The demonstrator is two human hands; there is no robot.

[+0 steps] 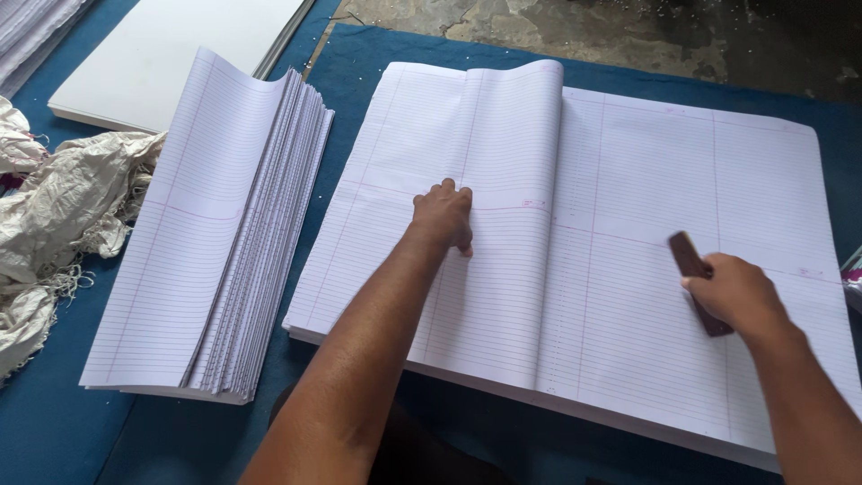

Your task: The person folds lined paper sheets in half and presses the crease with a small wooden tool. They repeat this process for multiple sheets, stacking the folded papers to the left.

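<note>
Right hand [732, 292], nearest the viewer, closed around a dark brown tool [699, 280]; the tool is blurred, so its kind cannot be told, though it looks like a flat stick laid slantwise on the ruled sheets [646, 207]. Left hand [444, 216], a little farther out, pressed palm down with fingers close together on a folded sheet [431, 287], holding nothing. The fold [549, 216] stands just right of this hand, its top edge curling up beyond the knuckles. Both hands rest on the same large stack, well apart from each other. Left of the left hand, across a strip of blue cloth [54, 422], a pile of folded sheets [215, 242] fans open. Farther left, crumpled sacking [63, 207]; beyond it, a white board [171, 54].
</note>
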